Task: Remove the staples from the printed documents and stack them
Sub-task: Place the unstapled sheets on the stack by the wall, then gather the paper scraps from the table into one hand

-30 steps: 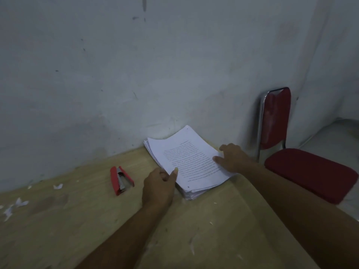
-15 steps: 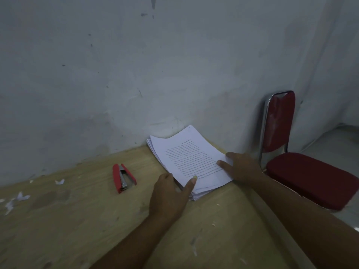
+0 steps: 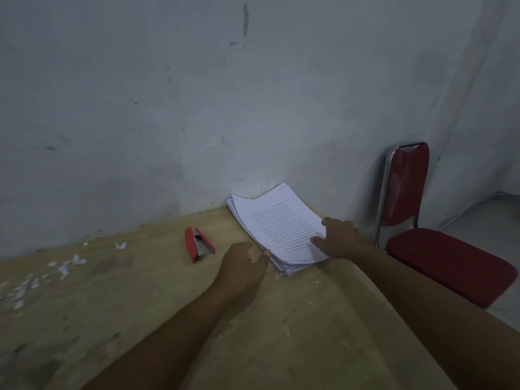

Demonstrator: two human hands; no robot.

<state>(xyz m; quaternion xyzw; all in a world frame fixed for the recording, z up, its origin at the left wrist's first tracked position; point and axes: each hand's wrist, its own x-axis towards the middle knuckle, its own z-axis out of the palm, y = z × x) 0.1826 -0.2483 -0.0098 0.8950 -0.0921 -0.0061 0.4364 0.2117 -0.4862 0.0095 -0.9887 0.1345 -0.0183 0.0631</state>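
Observation:
A stack of printed documents (image 3: 277, 223) lies on the wooden table (image 3: 140, 299) against the wall, its top page covered in text. My left hand (image 3: 243, 266) rests on the table at the stack's near left edge, thumb touching the paper edges. My right hand (image 3: 339, 237) lies flat on the stack's near right corner, fingers spread over the top page. A red stapler-type tool (image 3: 198, 244) lies on the table to the left of the stack, apart from both hands.
Torn white paper scraps (image 3: 67, 264) are scattered over the table's left part. A red chair (image 3: 422, 220) with a chrome frame stands right of the table, close to the stack. The grey wall (image 3: 197, 108) runs behind the table.
My left hand has slid along the stack's left edge toward its near corner. My right hand has shifted toward the near right corner. The stack and the red tool have stayed put.

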